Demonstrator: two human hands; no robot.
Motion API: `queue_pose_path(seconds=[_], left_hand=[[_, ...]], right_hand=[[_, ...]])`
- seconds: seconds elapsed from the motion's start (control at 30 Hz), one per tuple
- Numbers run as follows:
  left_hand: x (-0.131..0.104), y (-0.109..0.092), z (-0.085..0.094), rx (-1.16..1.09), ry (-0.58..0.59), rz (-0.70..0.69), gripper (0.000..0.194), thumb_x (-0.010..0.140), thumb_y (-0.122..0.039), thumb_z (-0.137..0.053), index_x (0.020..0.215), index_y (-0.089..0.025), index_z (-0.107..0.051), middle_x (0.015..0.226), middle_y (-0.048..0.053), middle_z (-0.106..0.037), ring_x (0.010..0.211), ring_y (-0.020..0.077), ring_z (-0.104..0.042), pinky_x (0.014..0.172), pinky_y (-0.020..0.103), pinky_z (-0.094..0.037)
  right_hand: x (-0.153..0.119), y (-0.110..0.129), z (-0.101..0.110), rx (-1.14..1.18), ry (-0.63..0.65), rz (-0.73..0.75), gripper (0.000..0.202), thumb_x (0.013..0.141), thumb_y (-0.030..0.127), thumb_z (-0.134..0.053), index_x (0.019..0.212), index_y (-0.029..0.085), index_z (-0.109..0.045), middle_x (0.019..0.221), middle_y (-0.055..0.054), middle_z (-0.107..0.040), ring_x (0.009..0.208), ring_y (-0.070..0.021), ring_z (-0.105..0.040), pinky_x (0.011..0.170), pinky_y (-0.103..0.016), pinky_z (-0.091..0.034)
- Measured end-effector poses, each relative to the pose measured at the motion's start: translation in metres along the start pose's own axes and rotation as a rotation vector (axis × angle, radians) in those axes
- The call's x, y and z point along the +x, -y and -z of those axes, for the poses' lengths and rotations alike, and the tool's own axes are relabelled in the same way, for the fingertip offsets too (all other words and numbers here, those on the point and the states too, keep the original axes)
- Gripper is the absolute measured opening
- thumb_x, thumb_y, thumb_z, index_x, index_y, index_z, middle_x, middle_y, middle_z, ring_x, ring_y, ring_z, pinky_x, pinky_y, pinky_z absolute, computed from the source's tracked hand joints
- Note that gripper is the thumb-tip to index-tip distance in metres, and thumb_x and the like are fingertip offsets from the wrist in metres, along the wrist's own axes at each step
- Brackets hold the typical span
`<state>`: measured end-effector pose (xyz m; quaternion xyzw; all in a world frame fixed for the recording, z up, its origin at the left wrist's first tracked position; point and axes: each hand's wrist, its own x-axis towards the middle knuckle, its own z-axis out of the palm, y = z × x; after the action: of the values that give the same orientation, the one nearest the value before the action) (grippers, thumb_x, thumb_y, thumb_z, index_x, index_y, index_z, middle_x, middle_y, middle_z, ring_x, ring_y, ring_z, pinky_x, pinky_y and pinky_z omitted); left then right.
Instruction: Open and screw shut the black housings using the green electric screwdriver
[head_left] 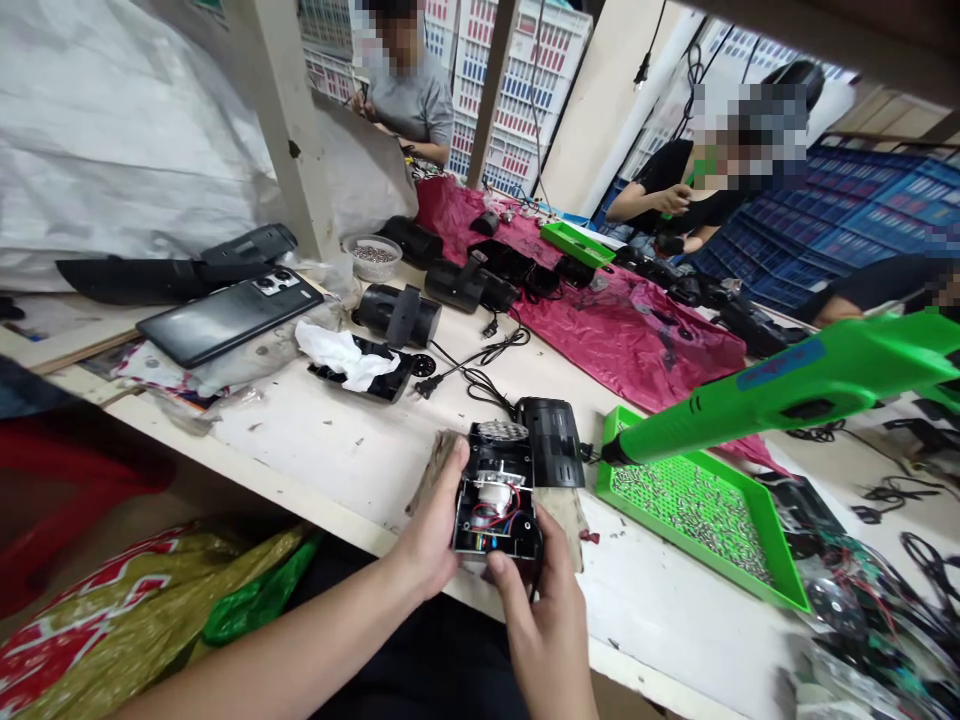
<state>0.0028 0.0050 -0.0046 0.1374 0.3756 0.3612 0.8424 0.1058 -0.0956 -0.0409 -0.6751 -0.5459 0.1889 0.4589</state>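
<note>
Both hands hold an opened black device housing (498,490) at the table's front edge. Inside it show a white motor-like part, red and blue wires and a round perforated piece at the far end. My left hand (439,530) grips its left side, thumb along the edge. My right hand (551,595) closes on the near right corner, thumb on the near edge. Just beyond, a second black casing (551,442) lies on a worn cloth (562,508). A green electric screwdriver (720,405) lies with its tip over a green tray of small screws (799,590).
On the left are a phone (225,318) and a black shell with white tissue (349,357). Black cylindrical housings (397,315), cables (487,350) and a screw tub (372,258) stand further back. Wired parts (847,590) crowd the right. Other people (416,95) sit across the table.
</note>
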Motion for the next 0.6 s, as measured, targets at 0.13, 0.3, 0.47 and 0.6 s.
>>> queue_pose_path(seconds=[0.13,0.3,0.47,0.6], left_hand=[[0.006,-0.012,0.010,0.534,0.023,-0.417,0.046,0.088,-0.054,-0.054,0.107,-0.016,-0.069,0.116,0.010,-0.068,0.117,0.0280,-0.056,0.104,0.037,-0.038],[0.011,-0.026,0.039,1.089,0.017,-0.709,0.039,0.095,-0.041,-0.045,0.125,-0.021,-0.060,0.132,0.009,-0.058,0.125,0.0251,-0.050,0.108,0.042,-0.035],[-0.013,-0.022,0.054,1.377,-0.023,-1.253,0.041,0.091,-0.020,-0.054,0.133,-0.024,-0.051,0.126,0.008,-0.059,0.118,0.0218,-0.053,0.102,0.038,-0.043],[-0.023,-0.010,0.055,1.556,0.260,-1.414,0.035,0.086,-0.008,-0.059,0.119,-0.021,-0.059,0.108,0.006,-0.066,0.109,0.0209,-0.057,0.098,0.037,-0.048]], right_hand=[[0.007,-0.005,0.004,0.023,0.025,-0.105,0.053,0.087,0.037,-0.061,0.134,0.017,-0.044,0.117,-0.015,-0.067,0.086,-0.0220,-0.071,0.068,-0.031,-0.061],[0.015,-0.003,0.000,-0.147,0.043,-0.104,0.050,0.087,0.045,-0.059,0.125,0.013,-0.055,0.116,-0.015,-0.068,0.099,-0.0273,-0.068,0.082,-0.040,-0.058],[0.020,0.000,-0.002,-0.240,0.032,-0.048,0.049,0.089,0.048,-0.055,0.124,0.013,-0.056,0.117,-0.014,-0.068,0.105,-0.0274,-0.067,0.080,-0.038,-0.057],[0.021,0.001,-0.002,-0.258,0.066,-0.048,0.045,0.092,0.043,-0.052,0.126,0.015,-0.054,0.117,-0.013,-0.068,0.102,-0.0267,-0.068,0.079,-0.038,-0.058]])
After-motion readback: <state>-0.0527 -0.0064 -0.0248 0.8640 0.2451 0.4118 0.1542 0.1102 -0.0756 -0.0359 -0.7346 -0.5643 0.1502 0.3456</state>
